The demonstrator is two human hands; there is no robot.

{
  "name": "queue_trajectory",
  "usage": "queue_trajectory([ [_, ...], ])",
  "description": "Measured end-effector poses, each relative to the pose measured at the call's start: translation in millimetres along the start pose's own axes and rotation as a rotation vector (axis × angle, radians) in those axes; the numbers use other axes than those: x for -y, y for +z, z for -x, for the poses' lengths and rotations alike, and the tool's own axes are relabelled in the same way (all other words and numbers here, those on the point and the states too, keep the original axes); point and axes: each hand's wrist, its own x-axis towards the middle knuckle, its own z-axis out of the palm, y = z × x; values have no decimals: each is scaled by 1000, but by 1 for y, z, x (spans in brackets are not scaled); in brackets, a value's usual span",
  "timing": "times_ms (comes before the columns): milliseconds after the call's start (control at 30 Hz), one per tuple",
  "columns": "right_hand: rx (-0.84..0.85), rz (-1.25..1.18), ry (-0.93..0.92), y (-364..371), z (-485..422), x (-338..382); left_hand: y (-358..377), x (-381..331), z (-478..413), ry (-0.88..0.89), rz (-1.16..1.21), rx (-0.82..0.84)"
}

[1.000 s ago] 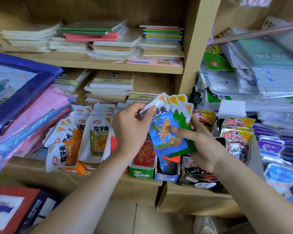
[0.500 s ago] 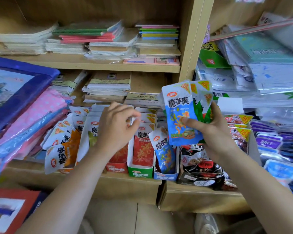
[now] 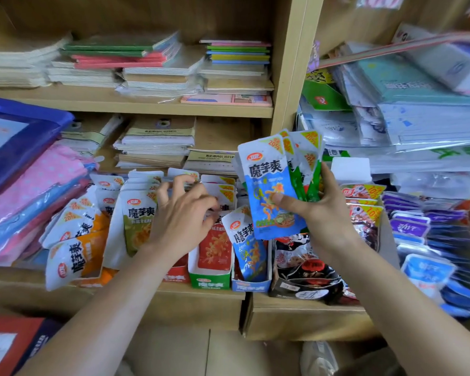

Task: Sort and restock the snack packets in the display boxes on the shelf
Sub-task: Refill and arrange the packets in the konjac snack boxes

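My right hand (image 3: pixel 324 213) grips a fanned stack of snack packets (image 3: pixel 269 185), a blue one in front and green ones behind, held upright above the boxes. My left hand (image 3: pixel 182 215) hovers with curled fingers over the packets in the red display box (image 3: pixel 175 276), its fingertips among the packet tops; it holds nothing that I can see. Beside it stand a green display box (image 3: pixel 209 280) with red packets and a blue display box (image 3: pixel 251 286) with one blue packet (image 3: pixel 246 240) leaning in it. Olive packets (image 3: pixel 139 221) and orange packets (image 3: pixel 73 256) lie to the left.
A dark box of black-and-red packets (image 3: pixel 307 270) sits right of the blue box, with purple and blue packets (image 3: pixel 418 240) further right. Notebooks (image 3: pixel 158 63) fill the upper shelves. Pink and blue folders (image 3: pixel 25 185) lean at the left. A white box (image 3: pixel 350 169) stands behind my right hand.
My left hand let go of the packet stack and moved down-left to the boxes. My right hand lifted the stack upright. A blue packet now stands in the blue box.
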Motion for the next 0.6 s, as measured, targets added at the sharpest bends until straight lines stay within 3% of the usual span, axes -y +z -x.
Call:
queue_trajectory([
  [300,-42,-24,-47,-2,-3,2,-21,6,2,-10,344,-276],
  [500,-63,-34,-75,-2,-4,9,-50,24,3,-285,608,-592],
  [600,-46,-37,-68,1,-5,6,-56,34,3,-365,652,-620],
])
